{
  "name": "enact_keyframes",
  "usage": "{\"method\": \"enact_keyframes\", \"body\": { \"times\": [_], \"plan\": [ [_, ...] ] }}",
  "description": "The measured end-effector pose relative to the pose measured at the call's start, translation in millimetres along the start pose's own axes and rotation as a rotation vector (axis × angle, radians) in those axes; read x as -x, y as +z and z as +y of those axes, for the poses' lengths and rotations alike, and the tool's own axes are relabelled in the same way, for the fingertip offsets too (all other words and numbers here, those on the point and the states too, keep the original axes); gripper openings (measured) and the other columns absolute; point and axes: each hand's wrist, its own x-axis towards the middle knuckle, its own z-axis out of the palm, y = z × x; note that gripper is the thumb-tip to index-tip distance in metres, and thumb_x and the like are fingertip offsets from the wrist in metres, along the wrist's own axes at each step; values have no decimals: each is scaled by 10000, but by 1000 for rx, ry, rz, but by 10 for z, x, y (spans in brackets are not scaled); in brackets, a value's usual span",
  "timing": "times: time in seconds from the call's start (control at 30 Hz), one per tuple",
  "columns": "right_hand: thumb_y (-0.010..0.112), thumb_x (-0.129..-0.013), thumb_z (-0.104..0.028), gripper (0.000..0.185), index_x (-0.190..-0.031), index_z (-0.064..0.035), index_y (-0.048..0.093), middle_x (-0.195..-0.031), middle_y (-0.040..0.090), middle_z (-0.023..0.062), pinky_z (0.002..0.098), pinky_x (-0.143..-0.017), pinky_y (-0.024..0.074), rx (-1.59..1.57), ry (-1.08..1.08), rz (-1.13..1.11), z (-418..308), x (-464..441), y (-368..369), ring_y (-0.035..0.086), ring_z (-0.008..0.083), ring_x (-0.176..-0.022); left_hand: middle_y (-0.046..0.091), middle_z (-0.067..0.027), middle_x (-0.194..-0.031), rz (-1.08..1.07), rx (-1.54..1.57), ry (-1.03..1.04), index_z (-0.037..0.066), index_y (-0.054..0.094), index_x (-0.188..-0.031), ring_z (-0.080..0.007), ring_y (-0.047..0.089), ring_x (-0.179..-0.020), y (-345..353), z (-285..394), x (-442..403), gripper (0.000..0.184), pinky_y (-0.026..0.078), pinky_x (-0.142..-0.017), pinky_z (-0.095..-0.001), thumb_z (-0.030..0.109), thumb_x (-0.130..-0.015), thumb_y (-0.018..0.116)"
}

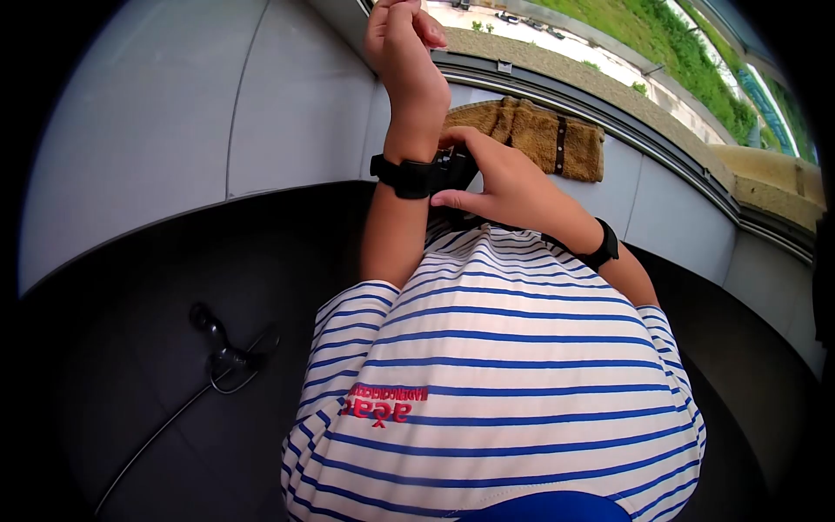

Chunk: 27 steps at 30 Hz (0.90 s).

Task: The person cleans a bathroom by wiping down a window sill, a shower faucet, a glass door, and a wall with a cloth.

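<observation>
My left hand (407,43) is raised at the top, its fingers curled in, with nothing visible in them. Around that wrist runs a black wristband (402,177) with a dark boxy device (454,163) on its inner side. My right hand (513,178) reaches across to this device, thumb below it and fingers above, gripping it against the left wrist; its far side is hidden. Another black band (606,242) circles my right wrist.
A brown folded towel (557,139) lies on the light tiled ledge (665,204) below the window track (591,111). On the dark floor at left is a black hand shower (228,352) with its hose (161,431). Grey tiled walls (148,113) stand beside me.
</observation>
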Motion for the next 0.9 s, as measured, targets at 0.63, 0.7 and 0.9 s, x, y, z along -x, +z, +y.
{"method": "enact_keyframes", "body": {
  "times": [0.63, 0.7, 0.9],
  "plan": [
    [902, -682, -271, 542, -1009, -14, 554, -906, 605, 131, 316, -673, 536, -63, -51, 296, -113, 130, 169, 657, 237, -780, 535, -1, -610, -1, -395, 501, -19, 668, -997, -62, 455, -510, 8, 57, -92, 186, 352, -489, -210, 65, -958, 507],
    [899, -681, -258, 531, -998, -11, 551, -912, 601, 136, 327, -660, 542, -123, -72, 284, -132, 145, 198, 664, 254, -768, 623, -45, -664, -29, -813, 722, 2, 705, -966, -85, 523, -531, 11, 55, -53, 172, 400, -500, -239, 64, -941, 546],
    [920, -649, -195, 551, -969, -14, 510, -918, 588, 121, 304, -713, 536, -82, -60, 252, -139, 140, 193, 628, 229, -810, 637, -84, -668, -87, -924, 842, 13, 721, -913, -104, 531, -519, 39, 72, -52, 155, 403, -492, -255, 63, -916, 574]
  ]
}}
